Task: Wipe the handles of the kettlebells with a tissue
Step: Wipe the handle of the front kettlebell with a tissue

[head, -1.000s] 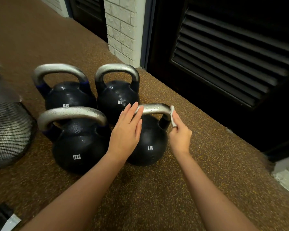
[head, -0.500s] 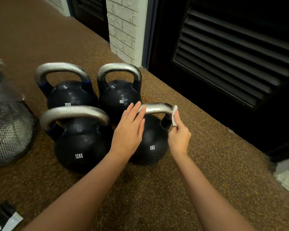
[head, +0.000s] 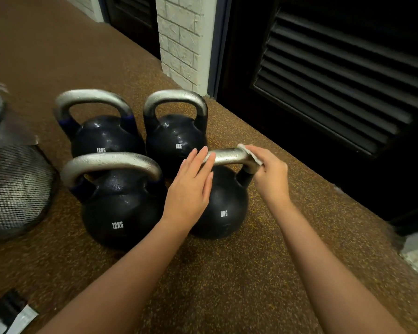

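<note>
four kettlebells on brown speckled floor, two rows. near-right 8kg kettlebell [head: 221, 203] is the one being worked. its handle [head: 229, 156] runs left-right across the view, bar roughly level. right hand [head: 272, 172] sits at the handle's right bend, fingers curled and pinching a white tissue [head: 250, 154] against the metal. left hand [head: 191, 186] rests flat on the handle's left end, fingers straight, holding nothing, likely steadying. unwiped bar lies leftward of the tissue, so next stroke probably goes left along the bar toward the left hand. right hand is nearer. the other three handles likely still need doing. mesh bin [head: 15, 186] at left.
</note>
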Motion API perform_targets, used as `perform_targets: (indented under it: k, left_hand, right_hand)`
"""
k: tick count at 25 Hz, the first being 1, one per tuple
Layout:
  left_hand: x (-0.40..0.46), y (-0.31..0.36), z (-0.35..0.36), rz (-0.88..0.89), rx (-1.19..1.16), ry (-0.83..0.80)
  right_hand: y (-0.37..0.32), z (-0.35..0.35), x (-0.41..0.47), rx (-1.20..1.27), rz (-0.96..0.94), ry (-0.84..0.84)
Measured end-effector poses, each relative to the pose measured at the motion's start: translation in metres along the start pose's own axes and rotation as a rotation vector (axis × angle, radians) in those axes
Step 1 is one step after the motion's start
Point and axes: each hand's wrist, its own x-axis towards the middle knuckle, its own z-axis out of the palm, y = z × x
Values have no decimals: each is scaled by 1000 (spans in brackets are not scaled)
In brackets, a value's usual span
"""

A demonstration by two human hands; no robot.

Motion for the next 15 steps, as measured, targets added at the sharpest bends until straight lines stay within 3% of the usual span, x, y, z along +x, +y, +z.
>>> perform_targets:
  k: [3,7,12,15]
  left_hand:
    - [1,0,0,5,0,-2]
    - [0,1,2,-5,6,5]
    - [0,1,2,11,20,18]
    - [0,1,1,4,18,12]
  right_hand:
    - [7,6,-22,19,96,96]
    - [11,14,-26,56,324,64]
    - [0,28,-50,59,100,67]
    - [4,36,-59,104,267,98]
